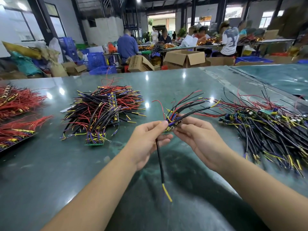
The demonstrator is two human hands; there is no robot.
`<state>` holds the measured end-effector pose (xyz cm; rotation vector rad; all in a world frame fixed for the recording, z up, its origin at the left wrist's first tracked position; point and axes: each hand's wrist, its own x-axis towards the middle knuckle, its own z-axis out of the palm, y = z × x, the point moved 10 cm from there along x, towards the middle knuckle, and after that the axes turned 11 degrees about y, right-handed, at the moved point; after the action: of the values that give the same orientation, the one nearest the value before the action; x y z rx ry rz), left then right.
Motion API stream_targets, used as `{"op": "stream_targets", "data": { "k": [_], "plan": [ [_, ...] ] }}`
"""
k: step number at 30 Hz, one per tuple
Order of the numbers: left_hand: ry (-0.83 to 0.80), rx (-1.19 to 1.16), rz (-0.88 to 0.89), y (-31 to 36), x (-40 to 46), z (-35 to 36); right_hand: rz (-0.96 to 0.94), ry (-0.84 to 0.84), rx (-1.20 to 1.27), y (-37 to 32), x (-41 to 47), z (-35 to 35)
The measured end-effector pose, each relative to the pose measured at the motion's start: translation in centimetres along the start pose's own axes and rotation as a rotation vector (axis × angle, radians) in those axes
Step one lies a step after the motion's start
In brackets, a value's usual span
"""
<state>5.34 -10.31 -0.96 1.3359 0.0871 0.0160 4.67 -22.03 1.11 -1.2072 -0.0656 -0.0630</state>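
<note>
Both hands hold one wired board (171, 125) just above the green table (183, 84), dead centre. The left hand (146, 142) pinches one end, a black lead (160, 160) dangling toward six o'clock; the right hand (198, 137) grips the other. I'd say the wires are being straightened; next, probably a tidy placement on the stack (101, 112) at ten o'clock.

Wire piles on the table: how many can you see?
4: upper red pile and lower red pile at the left edge, mixed pile centre, loose pile right. Others may lie off-frame.
</note>
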Motion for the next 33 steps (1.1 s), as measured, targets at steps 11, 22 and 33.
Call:
{"op": "stream_targets", "data": {
  "k": [11,22,33],
  "plan": [
    [-0.075,-0.14,-0.116,-0.1,-0.5,0.2,0.013,0.007,0.069,0.2,0.1,-0.5],
    [-0.098,-0.12,-0.079,-0.3,-0.6,0.6,0.019,-0.006,0.086,0.2,0.3,-0.6],
    [-0.209,-0.044,0.078,1.0,-0.6,0.9,0.054,-0.136,0.037,0.5,0.5,-0.5]
  ]
}}
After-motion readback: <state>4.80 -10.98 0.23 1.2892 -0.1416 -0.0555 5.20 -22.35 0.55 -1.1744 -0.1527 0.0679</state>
